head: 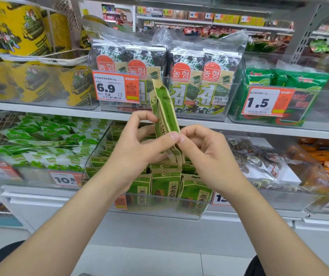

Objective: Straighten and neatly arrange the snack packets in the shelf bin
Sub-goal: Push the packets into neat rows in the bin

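Head view has both hands up in front of the shelves with a thin stack of held packets (164,114) between them, lifted above the shelf bin (94,156) and seen edge-on, its top leaning to my left. My left hand (137,146) pinches the stack from the side, thumb across the near face and fingers curled behind. My right hand (205,156) nips the lower corner between thumb and fingertips. How many packets are in the stack I cannot tell.

To do this well, I judge the stack wants squaring first: loosen the left pinch slightly, let the right fingers nudge the bottom edges level, then turn the printed faces forward to match the front row (165,188) standing upright in the bin. Those thin paper edges will likely slide past each other, so light, even pressure should serve better than a hard squeeze.

For room, the lip of the upper shelf (249,127) runs just behind the stack, and the seaweed packs (191,82) with their price card (115,87) sit above it. I would come straight down rather than swing back. Open space lies above the rows behind the front one, and the bin's clear front wall is easy to misjudge, so I would lower the stack well inside it
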Motion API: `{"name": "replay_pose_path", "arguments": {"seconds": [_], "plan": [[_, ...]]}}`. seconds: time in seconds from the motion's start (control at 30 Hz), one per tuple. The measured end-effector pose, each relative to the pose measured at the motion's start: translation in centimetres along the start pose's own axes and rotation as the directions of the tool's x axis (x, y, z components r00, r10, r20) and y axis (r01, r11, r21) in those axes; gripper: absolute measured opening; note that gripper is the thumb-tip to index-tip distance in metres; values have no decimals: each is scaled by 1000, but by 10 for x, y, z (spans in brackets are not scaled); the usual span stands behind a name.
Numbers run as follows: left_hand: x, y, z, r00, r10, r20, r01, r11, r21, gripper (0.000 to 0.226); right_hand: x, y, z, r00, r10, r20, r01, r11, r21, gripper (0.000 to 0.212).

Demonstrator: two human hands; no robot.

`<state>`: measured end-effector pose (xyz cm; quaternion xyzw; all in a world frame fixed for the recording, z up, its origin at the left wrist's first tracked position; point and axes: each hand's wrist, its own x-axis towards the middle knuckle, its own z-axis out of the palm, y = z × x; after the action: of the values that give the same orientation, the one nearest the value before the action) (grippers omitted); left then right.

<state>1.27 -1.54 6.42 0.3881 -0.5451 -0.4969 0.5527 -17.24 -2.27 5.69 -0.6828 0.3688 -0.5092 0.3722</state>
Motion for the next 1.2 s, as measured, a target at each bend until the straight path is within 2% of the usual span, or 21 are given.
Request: {"name": "replay_pose_path", "arguments": {"seconds": [0.17, 0.33, 0.5, 0.77, 0.87, 1.03, 1.2], "plan": [[1, -8, -8, 998, 24, 58, -32, 987, 155, 72, 2, 3, -5, 995, -17, -97, 7, 995, -102, 10], [2, -13, -7, 995, -31, 97, 24, 997, 72, 73, 0, 2, -2, 997, 31, -64, -33, 999, -20, 9], [5, -9, -11, 987, -87, 136, 96, 994, -60, 71, -1, -1, -1, 994, 104, -27, -99, 985, 143, 15], [4, -7, -17, 962, -124, 245, 163, 976, -143, 73, 0, -1, -2, 994, 107, 8, -106, 972, 210, 14], [3, -7, -14, 960, -113, 257, 130, 990, -50, 74, 0, 0, -2, 995, 97, -36, -91, 986, 139, 15], [2, -5, -13, 984, -27, 176, 11, 995, 95, 66, 1, -1, -4, 984, 148, -100, -133, 981, 142, 21], [0, -9, -7, 996, -17, 92, 3, 989, 149, 54, -1, 0, -1, 987, 162, -20, -161, 986, 32, 23]]}}
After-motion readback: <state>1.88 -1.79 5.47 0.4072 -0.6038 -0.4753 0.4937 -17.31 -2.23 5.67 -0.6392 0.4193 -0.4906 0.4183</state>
